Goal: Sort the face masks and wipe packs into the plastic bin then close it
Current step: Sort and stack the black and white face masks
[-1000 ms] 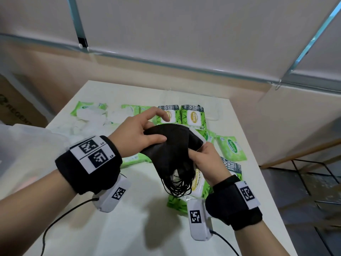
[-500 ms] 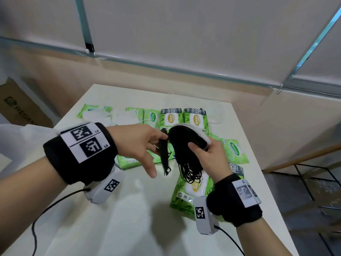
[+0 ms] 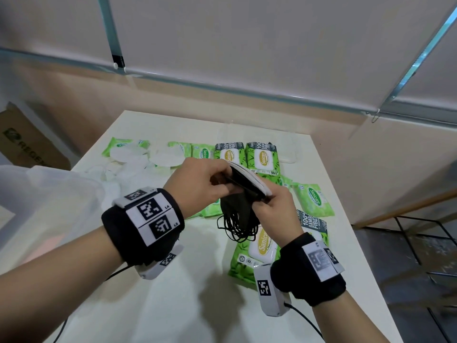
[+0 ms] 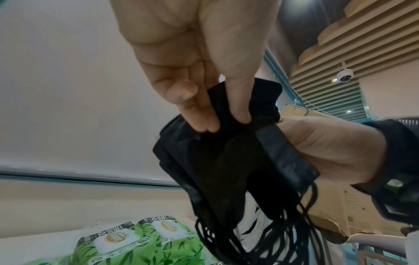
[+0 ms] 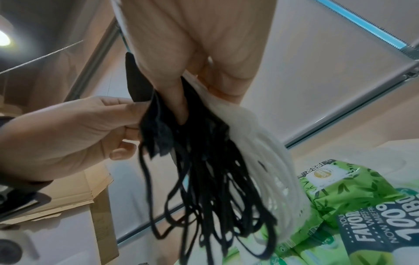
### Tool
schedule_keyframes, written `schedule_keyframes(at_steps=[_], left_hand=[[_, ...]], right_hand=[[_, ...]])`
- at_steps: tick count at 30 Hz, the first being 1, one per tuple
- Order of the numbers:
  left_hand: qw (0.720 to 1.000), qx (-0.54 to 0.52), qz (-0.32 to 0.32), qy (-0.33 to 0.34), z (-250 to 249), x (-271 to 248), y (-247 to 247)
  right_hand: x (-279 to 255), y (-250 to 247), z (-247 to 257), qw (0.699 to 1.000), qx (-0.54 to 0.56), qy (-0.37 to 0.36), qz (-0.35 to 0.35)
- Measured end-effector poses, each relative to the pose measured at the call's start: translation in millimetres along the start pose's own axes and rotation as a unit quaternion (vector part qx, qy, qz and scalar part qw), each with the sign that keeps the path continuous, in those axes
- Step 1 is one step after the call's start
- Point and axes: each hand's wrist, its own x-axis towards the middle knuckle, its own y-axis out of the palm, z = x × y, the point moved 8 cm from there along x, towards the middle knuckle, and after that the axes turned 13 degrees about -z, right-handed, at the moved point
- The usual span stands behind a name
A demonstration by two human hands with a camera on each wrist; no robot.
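Masks point(image 3: 238, 206) are held bunched above the table point(image 3: 173, 305), pinched by the left hand point(image 3: 200, 184) and gripped by the right hand point(image 3: 274, 214). Gathering appears under way; carrying them left to the plastic bin point(image 3: 49, 194) is called for next.

Your near table point(image 3: 173, 305) surface lies bare for a hand to pass; green wipe packs point(image 3: 254, 253) crowd the right and far side, white masks point(image 3: 128, 159) the far left, the plastic bin point(image 3: 49, 194) the left edge.
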Motion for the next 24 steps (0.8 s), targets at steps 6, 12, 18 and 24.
schedule_keyframes(at_steps=[6, 12, 18, 24], left_hand=[[0.994, 0.017, -0.082, 0.074, -5.8, -0.1, -10.6], [0.988, 0.035, -0.103, 0.112, -3.4, 3.1, -10.8], [0.982, 0.005, -0.059, 0.180, 0.7, 0.3, -2.1], [0.959, 0.071, -0.100, 0.254, -1.6, -1.4, -3.7]], right_hand=[[-1.2, 3.1, 4.2, 1.000, -0.008, 0.012, 0.004], [-0.2, 12.8, -3.9, 0.998, 0.000, 0.052, 0.048], [-0.2, 18.6, -3.2, 0.995, -0.011, 0.048, 0.082], [-2.7, 18.1, 12.6, 0.990, 0.042, 0.070, 0.119]])
